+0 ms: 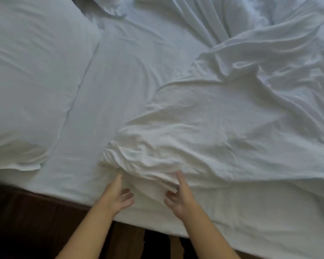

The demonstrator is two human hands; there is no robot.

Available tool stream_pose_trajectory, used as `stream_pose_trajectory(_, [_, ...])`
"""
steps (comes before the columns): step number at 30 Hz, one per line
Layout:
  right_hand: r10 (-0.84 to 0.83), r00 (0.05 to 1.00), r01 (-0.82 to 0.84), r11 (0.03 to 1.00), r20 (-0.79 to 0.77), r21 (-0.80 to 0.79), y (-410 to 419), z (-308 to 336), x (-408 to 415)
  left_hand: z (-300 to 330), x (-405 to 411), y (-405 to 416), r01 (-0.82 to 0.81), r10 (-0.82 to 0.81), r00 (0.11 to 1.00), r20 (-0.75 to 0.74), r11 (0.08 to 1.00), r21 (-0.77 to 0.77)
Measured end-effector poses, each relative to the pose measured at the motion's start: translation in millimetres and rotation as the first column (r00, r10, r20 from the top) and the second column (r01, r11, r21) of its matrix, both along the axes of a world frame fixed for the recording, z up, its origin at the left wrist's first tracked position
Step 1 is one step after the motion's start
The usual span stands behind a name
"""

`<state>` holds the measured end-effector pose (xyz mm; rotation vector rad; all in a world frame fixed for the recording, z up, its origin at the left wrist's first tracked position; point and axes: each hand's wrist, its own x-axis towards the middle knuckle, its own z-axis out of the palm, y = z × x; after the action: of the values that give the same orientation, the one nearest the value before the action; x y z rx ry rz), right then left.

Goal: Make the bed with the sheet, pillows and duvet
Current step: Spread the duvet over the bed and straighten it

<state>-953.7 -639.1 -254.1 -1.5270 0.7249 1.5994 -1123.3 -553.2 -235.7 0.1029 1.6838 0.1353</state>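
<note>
Grip: my left hand (118,198) and right hand (180,200) spread, holding nothing | Duvet (223,128) bunched at near bed edge, beside pillow (32,81) | Risk: grabbing one layer drags cover askew, wrinkling sheet (108,81).

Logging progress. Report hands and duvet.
Left hand and right hand open at the bunched duvet edge. Pillow placed. Nothing in the way.

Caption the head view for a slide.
Both hands reach, open, for the crumpled duvet corner beside a pillow.
</note>
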Motion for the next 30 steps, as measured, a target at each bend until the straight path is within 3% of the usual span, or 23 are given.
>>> stream_pose_trajectory(2, [-0.122,0.992,0.123,0.992,-0.030,0.041,7,-15,25,-15,15,-5,-0.121,0.133,0.982,0.131,0.988,-0.094])
stream_pose_trajectory(4, [-0.223,0.973,0.224,0.975,0.053,-0.004,24,-20,39,-24,30,-12,-0.061,0.078,0.987,0.139,0.991,-0.121])
stream_pose_trajectory(8, [-0.132,0.856,0.198,0.977,0.500,-0.082,59,14,51,-28,54,-25,0.160,-0.145,0.983,0.115,0.979,-0.130])
stream_pose_trajectory(10, [-0.050,0.773,0.074,0.997,0.632,-0.012,67,60,57,-31,67,-23,0.093,-0.080,0.982,0.171,0.993,-0.071])
stream_pose_trajectory(12, [-0.052,0.713,0.011,0.998,0.699,0.062,59,109,65,-29,78,-15,-0.042,0.039,0.959,0.281,0.999,0.003])
stream_pose_trajectory(14, [-0.069,0.641,-0.014,0.995,0.764,0.102,47,148,82,-22,84,-2,-0.173,0.141,0.944,0.297,0.981,0.085])
stream_pose_trajectory(17, [-0.048,0.614,-0.061,0.992,0.788,0.108,35,175,105,-12,80,18,-0.218,0.187,0.965,0.186,0.962,0.163])
stream_pose_trajectory(19, [0.011,0.623,-0.090,0.994,0.782,0.058,31,180,113,-5,72,26,-0.257,0.221,0.953,0.208,0.952,0.166])
stream_pose_trajectory(22, [-0.092,0.671,0.020,0.994,0.736,0.106,20,183,121,4,61,42,-0.419,0.337,0.880,0.334,0.883,0.213])
stream_pose_trajectory(24, [-0.143,0.642,0.085,0.990,0.754,0.116,9,192,128,4,48,56,-0.609,0.479,0.739,0.475,0.775,0.166])
stream_pose_trajectory(26, [-0.099,0.608,0.066,0.995,0.787,0.075,-5,194,132,1,35,74,-0.664,0.549,0.699,0.459,0.736,0.131])
stream_pose_trajectory(28, [0.048,0.579,-0.049,0.998,0.814,-0.024,-20,180,131,14,32,97,-0.688,0.561,0.664,0.494,0.718,0.108])
stream_pose_trajectory(29, [0.106,0.585,-0.105,0.993,0.804,-0.055,-26,168,128,17,36,109,-0.660,0.519,0.672,0.529,0.743,0.111])
stream_pose_trajectory(30, [0.126,0.622,-0.122,0.991,0.773,-0.063,-30,152,123,25,41,121,-0.585,0.452,0.756,0.473,0.792,0.178])
